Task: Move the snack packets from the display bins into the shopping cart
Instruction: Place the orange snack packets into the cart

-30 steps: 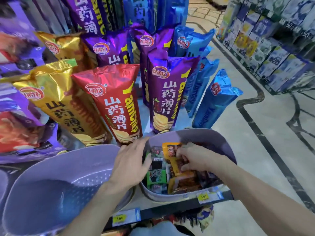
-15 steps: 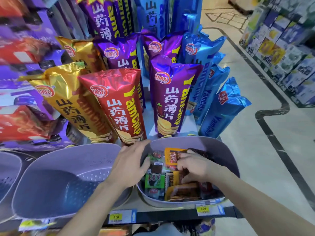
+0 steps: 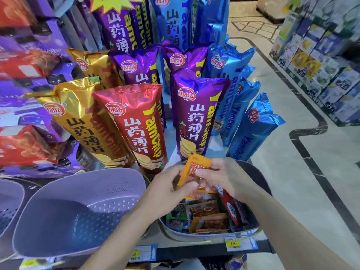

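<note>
A small orange snack packet (image 3: pixel 195 168) is lifted above the right lilac display bin (image 3: pixel 212 234). My left hand (image 3: pixel 167 190) pinches its lower left side and my right hand (image 3: pixel 220 178) grips its right edge. Several more small packets (image 3: pixel 206 215), orange, green and red, lie in that bin under my hands. A red packet (image 3: pixel 228 205) hangs below my right hand; whether the fingers hold it I cannot tell. The shopping cart is out of view.
A lilac perforated bin (image 3: pixel 74 215) with no packets sits to the left, another bin's edge (image 3: pixel 7 203) beyond it. Tall YamChip bags (image 3: pixel 136 125) stand behind the bins. Price tags (image 3: pixel 237 244) line the shelf front. The tiled aisle floor (image 3: pixel 292 152) opens to the right.
Both hands rose from the right bin, and the orange packet now sits between them above it. The camera view tilted slightly upward.
</note>
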`<action>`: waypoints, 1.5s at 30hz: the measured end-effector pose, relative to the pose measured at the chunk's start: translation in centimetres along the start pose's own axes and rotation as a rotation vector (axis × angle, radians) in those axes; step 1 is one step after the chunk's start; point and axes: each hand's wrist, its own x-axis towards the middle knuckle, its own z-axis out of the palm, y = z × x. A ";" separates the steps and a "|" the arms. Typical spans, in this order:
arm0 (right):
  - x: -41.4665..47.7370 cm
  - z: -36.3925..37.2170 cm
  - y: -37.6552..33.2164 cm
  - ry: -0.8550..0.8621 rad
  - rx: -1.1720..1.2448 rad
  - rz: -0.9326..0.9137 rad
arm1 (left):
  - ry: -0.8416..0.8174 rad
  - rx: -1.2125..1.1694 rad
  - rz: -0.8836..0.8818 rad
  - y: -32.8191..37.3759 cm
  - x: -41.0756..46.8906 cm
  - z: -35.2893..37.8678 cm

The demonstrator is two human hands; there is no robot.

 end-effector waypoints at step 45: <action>0.2 4.6 1.9 0.132 0.293 0.147 | 0.281 -0.371 -0.232 -1.6 0.3 -0.4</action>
